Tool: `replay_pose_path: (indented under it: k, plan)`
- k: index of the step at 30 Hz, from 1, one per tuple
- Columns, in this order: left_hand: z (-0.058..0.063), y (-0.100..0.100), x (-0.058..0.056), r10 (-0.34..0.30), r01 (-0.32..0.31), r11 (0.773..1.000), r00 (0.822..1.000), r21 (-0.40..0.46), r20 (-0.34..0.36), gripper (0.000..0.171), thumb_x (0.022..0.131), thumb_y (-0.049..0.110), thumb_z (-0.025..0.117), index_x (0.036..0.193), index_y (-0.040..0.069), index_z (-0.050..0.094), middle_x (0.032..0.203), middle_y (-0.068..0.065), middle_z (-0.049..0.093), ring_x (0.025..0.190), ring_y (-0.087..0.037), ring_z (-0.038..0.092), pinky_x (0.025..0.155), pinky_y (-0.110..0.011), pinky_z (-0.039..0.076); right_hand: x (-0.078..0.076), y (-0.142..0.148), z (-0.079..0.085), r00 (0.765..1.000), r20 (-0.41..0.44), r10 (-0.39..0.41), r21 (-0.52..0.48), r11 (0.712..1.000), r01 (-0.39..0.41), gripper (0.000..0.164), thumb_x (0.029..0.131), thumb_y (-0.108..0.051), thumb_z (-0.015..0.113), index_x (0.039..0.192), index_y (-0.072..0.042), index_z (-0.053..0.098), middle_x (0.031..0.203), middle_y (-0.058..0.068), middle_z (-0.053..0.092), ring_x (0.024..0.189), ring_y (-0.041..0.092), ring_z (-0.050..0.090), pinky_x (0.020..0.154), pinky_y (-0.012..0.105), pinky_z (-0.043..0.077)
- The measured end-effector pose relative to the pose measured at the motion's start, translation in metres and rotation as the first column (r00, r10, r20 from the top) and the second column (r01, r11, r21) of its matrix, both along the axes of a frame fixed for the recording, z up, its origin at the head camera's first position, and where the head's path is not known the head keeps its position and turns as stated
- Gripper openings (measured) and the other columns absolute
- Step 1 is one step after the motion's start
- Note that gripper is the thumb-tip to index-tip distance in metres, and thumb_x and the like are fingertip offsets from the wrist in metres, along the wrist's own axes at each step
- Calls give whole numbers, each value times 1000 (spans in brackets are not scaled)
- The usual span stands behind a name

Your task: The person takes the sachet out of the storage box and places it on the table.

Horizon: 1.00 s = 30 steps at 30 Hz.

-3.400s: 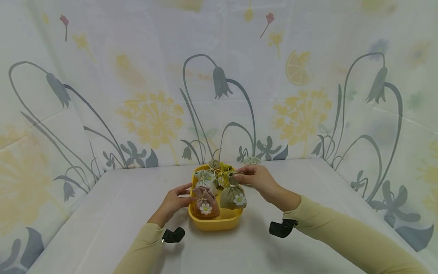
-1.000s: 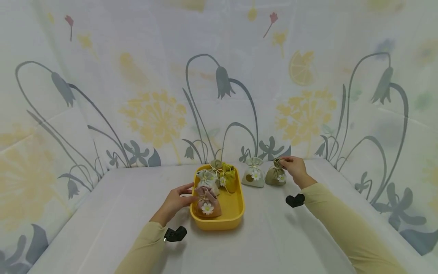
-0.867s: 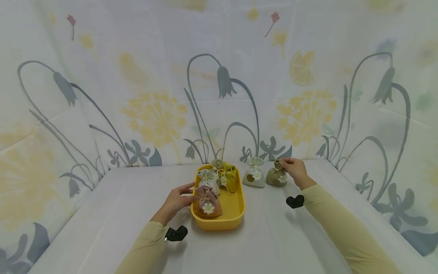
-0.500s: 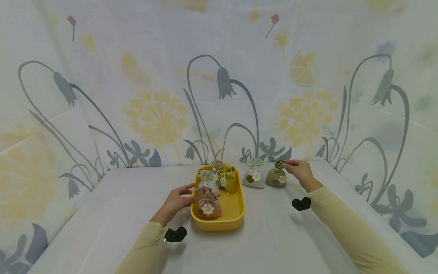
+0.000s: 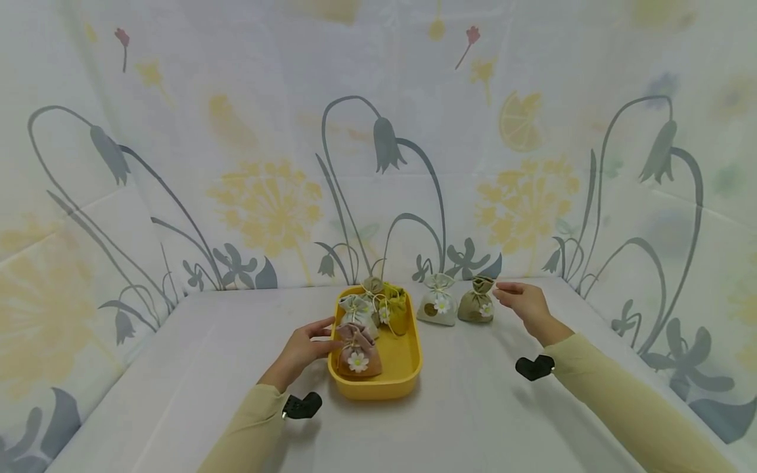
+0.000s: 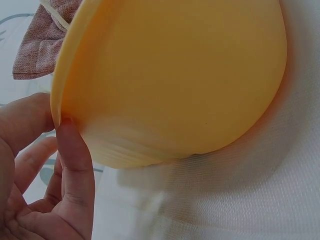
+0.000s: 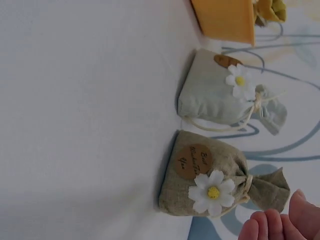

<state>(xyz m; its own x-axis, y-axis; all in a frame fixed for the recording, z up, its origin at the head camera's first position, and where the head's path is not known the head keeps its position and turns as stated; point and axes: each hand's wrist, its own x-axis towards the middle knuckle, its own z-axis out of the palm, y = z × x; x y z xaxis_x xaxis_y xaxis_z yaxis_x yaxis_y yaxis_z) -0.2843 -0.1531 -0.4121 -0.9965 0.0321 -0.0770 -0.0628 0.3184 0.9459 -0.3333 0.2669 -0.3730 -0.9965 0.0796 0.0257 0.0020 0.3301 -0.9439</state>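
Observation:
My left hand pinches the left rim of a yellow plastic tray between thumb and index finger, plain in the left wrist view. Inside the tray sit a pink drawstring sachet, a pale grey one, a mustard one and a beige one at the back. To the tray's right, an olive-brown sachet with a white flower and round tag stands on the table. Just beside its tied top is my right hand, holding nothing, fingers loosely bent.
A pale green sachet stands upright between the tray and the olive-brown sachet. White cloth covers the table. Behind rises a flower-printed curtain along the table's back edge.
The right hand carried the olive-brown sachet from the tray to the table beside the pale green one, then let go and drew back slightly right. The left hand stayed on the rim.

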Motion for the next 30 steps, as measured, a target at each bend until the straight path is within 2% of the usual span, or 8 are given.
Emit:
replay_pose_path:
  k: [6, 12, 16, 23, 30]
  plan:
    - [0, 0, 0, 1, -1, 1000, 1000, 6, 3, 60, 77, 11, 75, 133, 8, 52, 119, -17, 54, 94, -23, 60, 78, -35, 54, 13, -8, 1, 998, -8, 62, -13, 998, -62, 48, 94, -16, 56, 131, 12, 44, 127, 24, 51, 115, 35, 51, 100, 44, 39]
    - [-1, 0, -2, 4, -4, 1000, 1000, -2, -3, 60, 77, 11, 75, 133, 9, 53, 118, -16, 55, 94, -22, 60, 78, -35, 54, 20, -18, 4, 994, -39, 104, -29, 994, -105, 47, 93, -15, 58, 128, 13, 46, 122, 20, 56, 95, 10, 58, 97, 40, 42]
    - [-1, 0, -1, -3, 3, 1000, 1000, 4, 4, 61, 77, 11, 75, 133, 8, 53, 118, -16, 55, 93, -22, 60, 77, -35, 54, 23, -24, 5, 989, -52, 136, -34, 990, -138, 47, 92, -13, 58, 127, 15, 46, 114, 15, 61, 88, 3, 58, 93, 36, 45]
    - [0, 1, -1, 4, -4, 1000, 1000, -13, 18, 61, 77, 12, 75, 134, 10, 52, 118, -15, 55, 93, -22, 61, 79, -35, 53, 23, -36, 7, 984, -54, 172, -50, 983, -175, 45, 92, -12, 59, 127, 14, 48, 122, 22, 56, 90, 7, 57, 96, 45, 40]
    - [1, 1, 0, 5, -5, 1000, 1000, -10, 18, 61, 77, 12, 75, 134, 9, 52, 118, -16, 54, 93, -22, 61, 80, -36, 53, 19, -52, 9, 979, -29, 203, -56, 977, -204, 44, 91, -14, 60, 125, 13, 50, 122, 21, 55, 99, 15, 56, 97, 45, 41]
